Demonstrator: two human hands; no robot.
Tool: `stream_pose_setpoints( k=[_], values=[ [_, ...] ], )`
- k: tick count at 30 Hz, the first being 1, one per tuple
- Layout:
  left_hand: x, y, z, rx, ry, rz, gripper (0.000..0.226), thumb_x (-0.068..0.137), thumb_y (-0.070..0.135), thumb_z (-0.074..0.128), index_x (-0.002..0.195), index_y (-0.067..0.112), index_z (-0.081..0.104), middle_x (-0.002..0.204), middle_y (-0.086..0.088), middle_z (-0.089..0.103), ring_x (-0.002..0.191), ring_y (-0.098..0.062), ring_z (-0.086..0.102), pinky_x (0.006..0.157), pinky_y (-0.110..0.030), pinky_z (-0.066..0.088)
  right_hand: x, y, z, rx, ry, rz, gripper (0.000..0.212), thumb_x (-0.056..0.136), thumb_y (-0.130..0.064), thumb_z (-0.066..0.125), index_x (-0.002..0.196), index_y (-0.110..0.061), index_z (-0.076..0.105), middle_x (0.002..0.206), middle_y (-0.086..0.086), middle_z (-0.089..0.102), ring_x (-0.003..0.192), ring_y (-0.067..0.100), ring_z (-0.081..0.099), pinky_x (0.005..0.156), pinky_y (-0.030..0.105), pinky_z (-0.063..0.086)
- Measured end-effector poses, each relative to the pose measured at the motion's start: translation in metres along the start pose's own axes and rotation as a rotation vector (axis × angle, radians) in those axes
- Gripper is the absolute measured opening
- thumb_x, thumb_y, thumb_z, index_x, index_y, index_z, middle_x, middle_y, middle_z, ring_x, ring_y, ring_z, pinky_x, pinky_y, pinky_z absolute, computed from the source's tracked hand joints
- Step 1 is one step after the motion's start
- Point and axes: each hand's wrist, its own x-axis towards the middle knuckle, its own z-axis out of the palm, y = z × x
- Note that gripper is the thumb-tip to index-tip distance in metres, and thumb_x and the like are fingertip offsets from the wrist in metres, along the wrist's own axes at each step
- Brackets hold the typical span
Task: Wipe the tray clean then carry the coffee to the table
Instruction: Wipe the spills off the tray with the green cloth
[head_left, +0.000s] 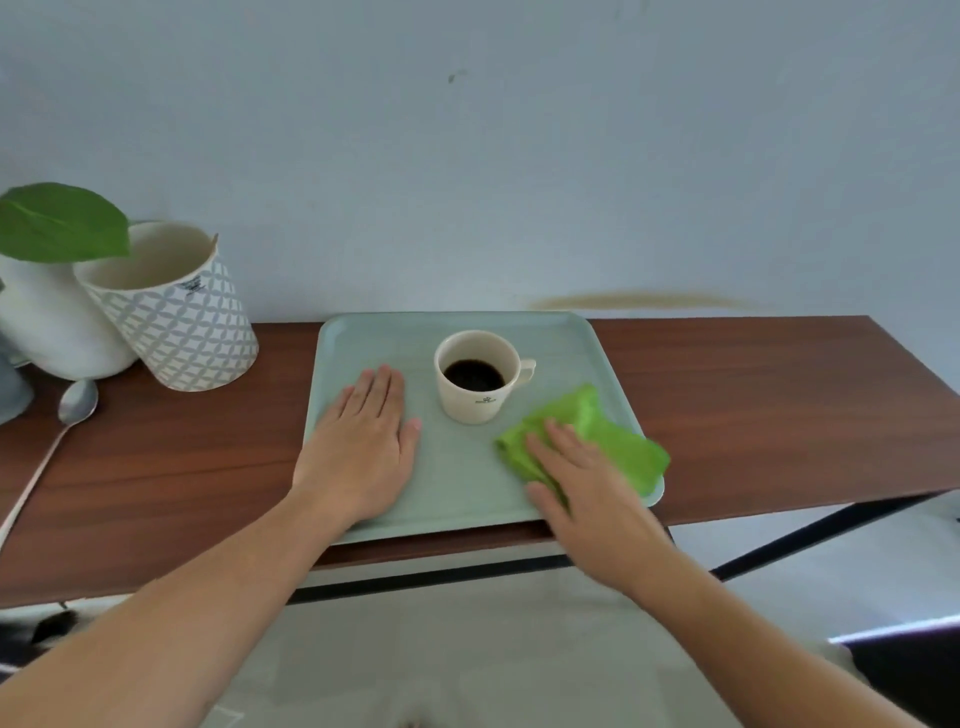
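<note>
Wiping underway: the green cloth (587, 436) is pressed onto the tray (457, 483) by the right hand (582, 493), fingers flat; the tray is steadied by the left hand (363, 457), fingers spread. The coffee cup (475, 376) sits mid-tray, so it must be skirted next.

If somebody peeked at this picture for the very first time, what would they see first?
Probably the bright green cloth at the near right corner of the pale green tray, with the right hand pressed flat on it. Next, the cream cup of black coffee in the tray's middle, and the left hand lying flat on the tray's left side.
</note>
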Motion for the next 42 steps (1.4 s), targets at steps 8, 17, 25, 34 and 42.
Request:
stream_pose_setpoints(
  k=[8, 17, 25, 34, 42],
  values=[
    [0.000, 0.003, 0.001, 0.028, -0.005, 0.074, 0.072, 0.097, 0.051, 0.004, 0.157, 0.011, -0.004, 0.167, -0.005, -0.004, 0.152, -0.013, -0.009, 0.123, -0.034, -0.004, 0.115, 0.053, -0.004, -0.136, -0.105, 0.104, 0.057, 0.106, -0.032, 0.030, 0.159, -0.036, 0.009, 0.168, 0.001, -0.002, 0.154, 0.024, -0.003, 0.123, 0.037, -0.002],
    [0.002, 0.010, 0.006, -0.017, 0.040, -0.010, 0.070, 0.097, 0.046, 0.007, 0.156, 0.011, -0.007, 0.167, -0.005, -0.006, 0.152, -0.015, -0.008, 0.123, -0.036, -0.006, 0.020, 0.012, -0.001, 0.086, -0.060, 0.163, 0.060, 0.104, -0.017, 0.043, 0.159, -0.023, 0.019, 0.165, -0.004, 0.012, 0.153, 0.016, 0.013, 0.116, 0.017, 0.004],
    [0.003, 0.008, 0.003, -0.003, 0.028, 0.029, 0.068, 0.099, 0.044, 0.009, 0.157, 0.011, -0.003, 0.167, -0.005, -0.004, 0.152, -0.015, -0.008, 0.120, -0.032, -0.011, 0.019, -0.060, 0.011, 0.184, -0.275, -0.233, 0.051, 0.103, -0.022, 0.046, 0.151, -0.035, 0.037, 0.156, -0.025, 0.019, 0.145, -0.008, 0.009, 0.114, 0.005, 0.001],
    [0.001, 0.005, 0.005, 0.012, 0.039, 0.053, 0.074, 0.092, 0.049, -0.005, 0.156, 0.011, -0.006, 0.167, -0.003, -0.007, 0.151, -0.012, -0.010, 0.119, -0.032, -0.012, 0.048, 0.049, -0.008, -0.083, -0.201, 0.088, 0.059, 0.102, -0.045, 0.035, 0.155, -0.048, 0.008, 0.160, -0.026, -0.004, 0.152, 0.006, -0.002, 0.121, 0.032, -0.003],
    [0.002, 0.007, 0.002, 0.021, 0.018, 0.030, 0.068, 0.098, 0.046, 0.003, 0.156, 0.012, -0.010, 0.167, -0.002, -0.010, 0.151, -0.012, -0.012, 0.122, -0.033, -0.008, 0.140, 0.060, -0.009, -0.161, -0.199, 0.193, 0.055, 0.107, -0.037, 0.027, 0.160, -0.032, 0.010, 0.169, -0.001, 0.000, 0.154, 0.017, 0.003, 0.122, 0.036, 0.003]
  ],
)
